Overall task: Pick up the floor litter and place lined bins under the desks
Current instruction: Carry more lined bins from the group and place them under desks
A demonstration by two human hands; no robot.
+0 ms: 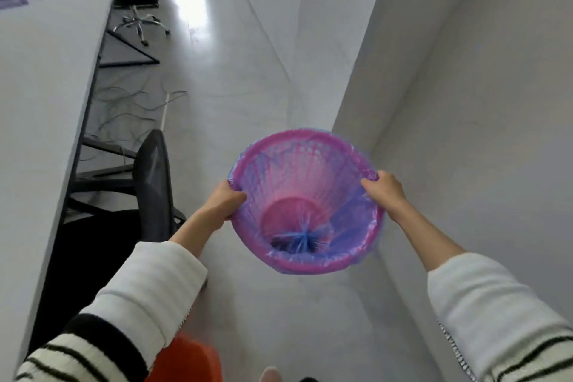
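A pink bin (307,200), lined with a blue bag (350,220), was gripped at its rim by the left hand (224,200) and the right hand (386,191), held above the floor (248,71) right of a desk (40,87).

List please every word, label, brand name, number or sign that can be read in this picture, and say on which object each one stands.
None can be read.
Purple marks on the white desk, far left corner: too blurred to tell whether they are writing.
Pink bin and its blue liner, gripped by the left hand and right hand: no label or print visible.
Black office chair and orange object at the bottom edge: no text visible.
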